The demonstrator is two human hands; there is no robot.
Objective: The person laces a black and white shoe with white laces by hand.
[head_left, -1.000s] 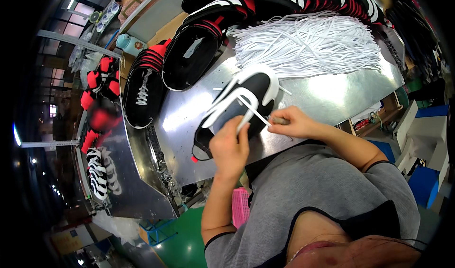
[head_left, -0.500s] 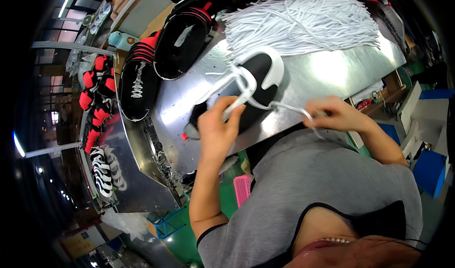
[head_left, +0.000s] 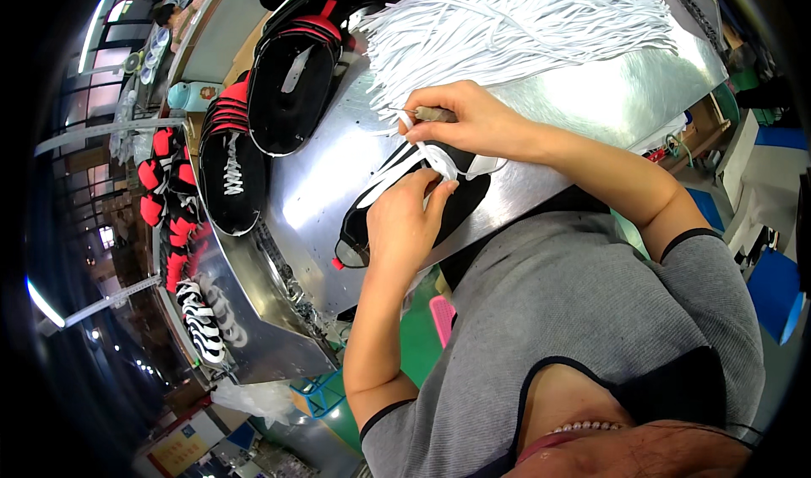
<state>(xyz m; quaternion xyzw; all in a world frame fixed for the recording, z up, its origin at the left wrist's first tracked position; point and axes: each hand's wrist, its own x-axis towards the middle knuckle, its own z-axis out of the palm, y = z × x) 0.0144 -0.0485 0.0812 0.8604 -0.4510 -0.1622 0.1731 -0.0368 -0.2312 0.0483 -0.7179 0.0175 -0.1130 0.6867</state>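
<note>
A black and white shoe upper (head_left: 466,201) lies on the metal table in front of me, its toe and heel slanting across. My left hand (head_left: 397,220) pinches its white eyelet strip, thumb and fingers closed on the edge. Over the far side of the upper, my right hand (head_left: 481,121) grips a lacing hook (head_left: 436,114) with a short brownish handle. The hook's thin metal tip points left, beside a white strand at the fingers. A white shoelace (head_left: 488,172) loops out to the right of my left hand.
A big heap of white shoelaces (head_left: 524,30) covers the table's far side. Stacks of black and red uppers (head_left: 291,93) stand at the left. Red and black shoe parts (head_left: 152,192) and a row of white and black pieces (head_left: 201,322) lie farther left. A pink basket (head_left: 442,317) is below the table.
My right hand has moved from the right, where it held the lace end, up to the upper's far side, and now shows the lacing hook. My left hand still holds the upper.
</note>
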